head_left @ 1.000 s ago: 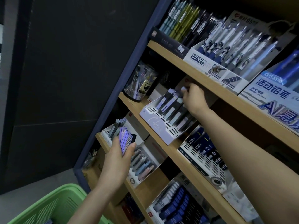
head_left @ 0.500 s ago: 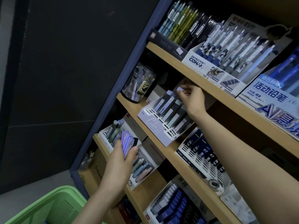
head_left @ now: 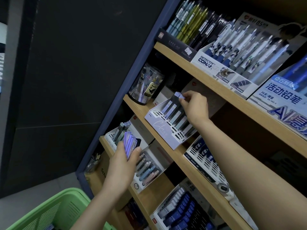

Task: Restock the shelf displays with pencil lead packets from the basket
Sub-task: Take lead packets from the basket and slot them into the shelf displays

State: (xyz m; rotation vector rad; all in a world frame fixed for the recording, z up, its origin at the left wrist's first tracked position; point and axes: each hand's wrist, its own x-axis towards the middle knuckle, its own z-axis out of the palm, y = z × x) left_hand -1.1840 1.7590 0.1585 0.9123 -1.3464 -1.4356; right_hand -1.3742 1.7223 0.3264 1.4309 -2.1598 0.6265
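Observation:
My right hand pinches the lilac top of a pencil lead packet standing at the back of the lavender slotted display on the middle shelf. Several grey and lilac packets fill that display's rows. My left hand grips a fanned stack of purple lead packets in front of the lower shelf. The green basket shows at the bottom left, below my left forearm.
A clear pen canister stands left of the lavender display. A white tray of blue packets sits to its right. Pen boxes line the top shelf. Lower shelves hold a white display and a pastel refill box.
My right hand has shifted slightly back along the lavender display and now pinches the rear packet's top. My left hand with its stack has stayed in nearly the same place.

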